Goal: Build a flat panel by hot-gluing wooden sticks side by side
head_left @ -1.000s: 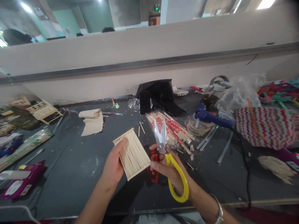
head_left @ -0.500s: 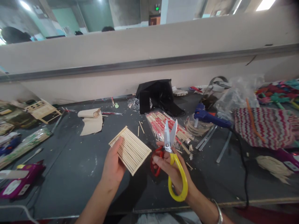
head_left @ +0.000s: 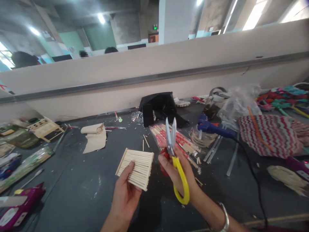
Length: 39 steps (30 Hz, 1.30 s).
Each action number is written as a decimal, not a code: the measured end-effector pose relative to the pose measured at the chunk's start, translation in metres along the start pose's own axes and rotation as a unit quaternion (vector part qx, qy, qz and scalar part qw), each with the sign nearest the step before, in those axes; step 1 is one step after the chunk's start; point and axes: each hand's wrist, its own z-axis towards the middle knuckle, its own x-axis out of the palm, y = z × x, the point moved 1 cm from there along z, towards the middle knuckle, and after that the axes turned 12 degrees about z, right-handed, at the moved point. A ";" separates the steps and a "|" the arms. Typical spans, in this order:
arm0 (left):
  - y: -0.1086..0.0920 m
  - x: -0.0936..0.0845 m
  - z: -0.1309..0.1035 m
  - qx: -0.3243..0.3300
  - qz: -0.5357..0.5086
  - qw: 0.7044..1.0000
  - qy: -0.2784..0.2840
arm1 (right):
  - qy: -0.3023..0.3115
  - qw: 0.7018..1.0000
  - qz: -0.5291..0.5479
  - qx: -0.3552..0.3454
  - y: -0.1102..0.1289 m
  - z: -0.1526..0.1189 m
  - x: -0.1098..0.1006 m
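My left hand [head_left: 126,196] grips a small flat panel of thin wooden sticks [head_left: 138,166] laid side by side, with the thumb on its face and the fingers underneath. Held in my right hand [head_left: 177,174] is a pair of scissors [head_left: 171,138] with one yellow and one red handle. Their blades point up and away from me, slightly apart, and do not touch the panel. The red handle is mostly hidden by my fingers. Behind the scissors lie plastic packs of wooden sticks [head_left: 185,141] with red wrapping.
A blue glue gun [head_left: 214,129] with a black cord lies at the right, near a zigzag-patterned pouch [head_left: 267,135]. Rolled tan cloth [head_left: 95,137] and a small wooden model [head_left: 47,129] are at the left. A black bag [head_left: 160,104] stands against the low partition [head_left: 116,87].
The stick panel has turned in my left hand. The scissor blades have come closer together, and the head view has tilted up a little.
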 end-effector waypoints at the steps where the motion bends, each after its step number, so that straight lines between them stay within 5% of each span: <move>1: -0.002 0.000 -0.002 0.008 -0.013 1.000 -0.011 | -0.005 0.995 -0.084 -0.053 -0.003 0.000 -0.002; 5: -0.007 0.003 -0.011 0.033 -0.059 0.998 -0.016 | 0.029 0.927 -0.329 -0.176 -0.019 -0.005 -0.009; 12: -0.003 0.006 -0.016 0.033 -0.085 0.996 -0.014 | 0.058 0.873 -0.447 -0.187 -0.013 -0.009 -0.004; 39: 0.003 -0.001 -0.019 0.088 -0.055 0.995 -0.009 | 0.059 0.904 -0.382 -0.184 -0.017 -0.016 -0.005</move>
